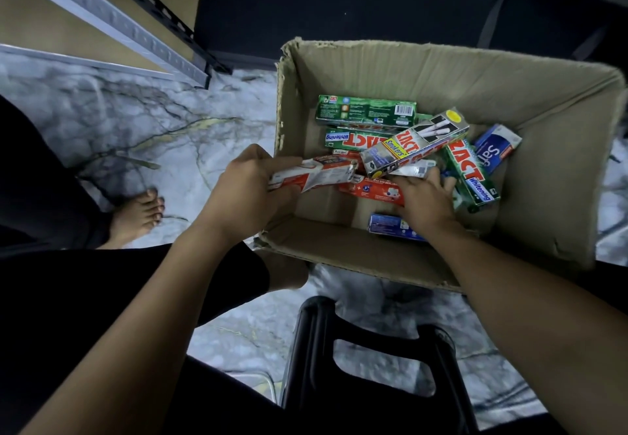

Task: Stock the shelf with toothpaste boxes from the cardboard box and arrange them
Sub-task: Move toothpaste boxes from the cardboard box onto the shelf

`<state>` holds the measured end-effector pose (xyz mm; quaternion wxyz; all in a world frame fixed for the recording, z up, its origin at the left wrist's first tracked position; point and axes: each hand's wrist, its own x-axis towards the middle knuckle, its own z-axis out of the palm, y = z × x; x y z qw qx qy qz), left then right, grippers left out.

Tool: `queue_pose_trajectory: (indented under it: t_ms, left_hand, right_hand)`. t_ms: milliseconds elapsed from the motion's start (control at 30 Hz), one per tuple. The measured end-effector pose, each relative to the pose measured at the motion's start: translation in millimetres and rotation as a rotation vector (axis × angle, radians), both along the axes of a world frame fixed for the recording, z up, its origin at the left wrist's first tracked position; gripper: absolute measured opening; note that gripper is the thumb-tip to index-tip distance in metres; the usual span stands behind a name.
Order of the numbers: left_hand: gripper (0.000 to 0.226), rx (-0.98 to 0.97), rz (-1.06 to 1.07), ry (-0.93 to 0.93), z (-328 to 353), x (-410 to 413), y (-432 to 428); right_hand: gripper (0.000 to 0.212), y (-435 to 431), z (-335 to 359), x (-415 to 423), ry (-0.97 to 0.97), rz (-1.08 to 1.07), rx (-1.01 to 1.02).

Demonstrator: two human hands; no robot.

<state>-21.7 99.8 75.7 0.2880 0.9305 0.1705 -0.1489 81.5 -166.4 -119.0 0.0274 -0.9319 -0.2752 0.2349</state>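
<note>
- Two hands at the carton (390, 71), on the floor (136, 122) near the shelf (102, 20).
- My left hand (251, 184) grips a red-white box (316, 171) over the carton's near-left corner.
- My right hand (421, 198) is inside, fingers against the grey box (414, 144); grip unclear.
- Green boxes (365, 110) lie loose inside.

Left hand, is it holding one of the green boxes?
No, the left hand grips a red and white toothpaste box at the cardboard box rim.

Bare forearms (153, 315), black trousers (61, 298), bare foot (137, 212)
</note>
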Motion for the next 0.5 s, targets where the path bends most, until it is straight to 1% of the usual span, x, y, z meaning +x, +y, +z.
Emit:
queue_pose_trajectory:
  t_ms: [67, 133, 267, 400, 500]
  left_hand:
    - [0.045, -0.007, 0.012, 0.002, 1.5, 1.2, -0.8]
    - [0.044, -0.011, 0.009, -0.002, 3.4, 3.1, -1.5]
    - [0.042, -0.001, 0.002, -0.072, 13.0, 7.2, -5.0]
    - [0.043, -0.008, -0.012, -0.143, 35.5, 9.9, -4.5]
    - [0.041, 0.008, -0.034, -0.201, 60.6, 7.3, -1.6]
  right_hand:
    - [0.057, -1.1, 1.8, 2.4, -0.002, 0.002, 0.03]
    - [0.061, -3.9, 6.3, 5.4, 0.02, 0.046, 0.061]
    - [0.063, -9.8, 21.0, 4.9, 0.063, 0.11, 0.082]
    - [0.056, -8.2, 48.5, -2.3, 0.107, 0.069, 0.096]
    - [0.049, -6.1, 80.8, -1.7, 0.131, 0.004, 0.174]
